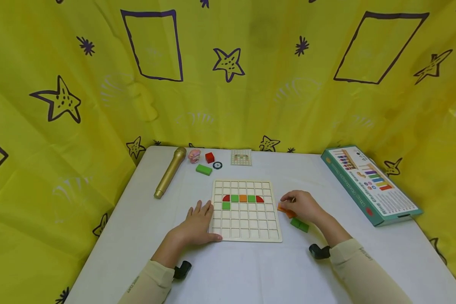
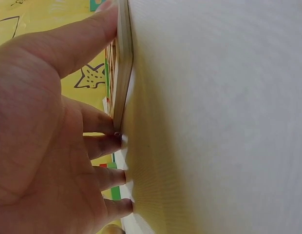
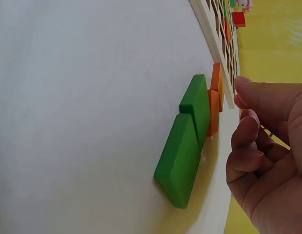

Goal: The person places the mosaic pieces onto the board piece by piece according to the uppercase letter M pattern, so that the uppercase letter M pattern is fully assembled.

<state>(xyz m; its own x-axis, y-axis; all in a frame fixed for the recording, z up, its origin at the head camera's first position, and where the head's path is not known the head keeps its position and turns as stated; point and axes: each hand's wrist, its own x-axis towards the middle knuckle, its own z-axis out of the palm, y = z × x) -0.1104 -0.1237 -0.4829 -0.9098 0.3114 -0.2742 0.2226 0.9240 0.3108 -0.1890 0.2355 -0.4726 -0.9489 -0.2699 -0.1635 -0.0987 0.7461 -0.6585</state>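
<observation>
A wooden grid board point(image 1: 247, 228) lies in the middle of the white table point(image 1: 251, 274). One row holds a red quarter-round, green, orange, green and another red quarter-round piece point(image 1: 243, 198), with a green square point(image 1: 226, 205) under it. My left hand point(image 1: 198, 223) lies flat on the table against the board's left edge point(image 2: 122, 63), fingers point(image 2: 104, 148) straight and thumb along the near edge. My right hand point(image 1: 301, 204) hovers right of the board with loosely curled fingers point(image 3: 248, 146) over orange pieces point(image 3: 214, 105). Two green blocks point(image 3: 187, 141) lie beside them, untouched.
At the back left lie a gold microphone point(image 1: 170, 172), a pink toy point(image 1: 194, 156), a red cube point(image 1: 210, 158), a green block point(image 1: 204, 169), a dark ring point(image 1: 218, 165) and a small pattern card point(image 1: 241, 157). A teal game box point(image 1: 370, 183) lies at the right. Yellow curtain surrounds the table.
</observation>
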